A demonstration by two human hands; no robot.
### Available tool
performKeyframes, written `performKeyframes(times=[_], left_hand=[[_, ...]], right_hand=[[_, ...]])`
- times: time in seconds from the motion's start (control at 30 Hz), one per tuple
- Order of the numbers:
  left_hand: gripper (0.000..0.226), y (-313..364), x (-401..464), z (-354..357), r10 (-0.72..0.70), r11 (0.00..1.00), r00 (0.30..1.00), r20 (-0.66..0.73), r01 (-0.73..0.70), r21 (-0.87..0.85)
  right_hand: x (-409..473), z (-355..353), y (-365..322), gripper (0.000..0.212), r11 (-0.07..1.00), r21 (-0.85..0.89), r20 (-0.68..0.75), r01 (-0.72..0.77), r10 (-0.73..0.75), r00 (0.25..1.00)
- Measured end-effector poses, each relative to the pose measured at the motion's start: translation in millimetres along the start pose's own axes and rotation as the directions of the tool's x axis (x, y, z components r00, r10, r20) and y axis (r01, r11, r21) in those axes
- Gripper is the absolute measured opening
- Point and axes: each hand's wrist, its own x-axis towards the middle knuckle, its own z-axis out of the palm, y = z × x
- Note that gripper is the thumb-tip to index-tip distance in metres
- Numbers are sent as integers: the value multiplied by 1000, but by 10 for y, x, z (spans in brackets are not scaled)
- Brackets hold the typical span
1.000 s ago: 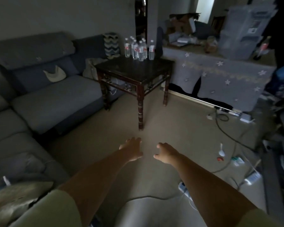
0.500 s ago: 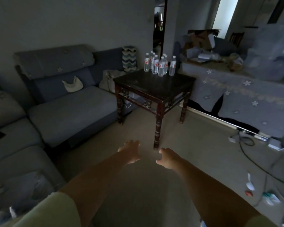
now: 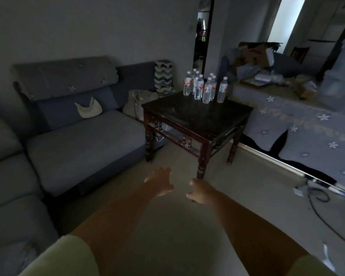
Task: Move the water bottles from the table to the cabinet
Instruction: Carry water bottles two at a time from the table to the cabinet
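Your left hand (image 3: 161,182) and right hand (image 3: 199,191) reach forward, each grip loosely wide, holding nothing; water bottles (image 3: 204,90) stand on the desk (image 3: 195,114) well beyond.

The view has swung left and drawn nearer: the table (image 3: 197,116) and its bottles (image 3: 204,88) now sit higher and larger, right of centre, and more of the sofa (image 3: 84,140) shows. The cables and clutter on the floor at the right have mostly slid out of frame. Both hands, left (image 3: 160,181) and right (image 3: 199,191), remain outstretched, now close under the table's near leg.
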Motion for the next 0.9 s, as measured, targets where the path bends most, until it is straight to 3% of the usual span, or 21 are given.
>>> performKeyframes(times=[0.33,0.63,0.73,0.9], left_hand=[[69,9,1512,-367,-6,1000,1000,20,6,-6],[71,-25,2531,-593,113,993,990,89,-116,33],[73,-169,3007,-713,155,985,977,149,-164,48],[56,-381,3872,-1055,232,969,959,162,-241,43]], right_hand=[[1505,-638,248,56,1000,-21,3,4,-3,1000],[2522,-959,285,55,1000,-26,25,-6,6,1000],[2912,-1047,275,47,998,32,44,-61,60,997],[3494,-1256,197,56,971,130,-24,-202,207,978]])
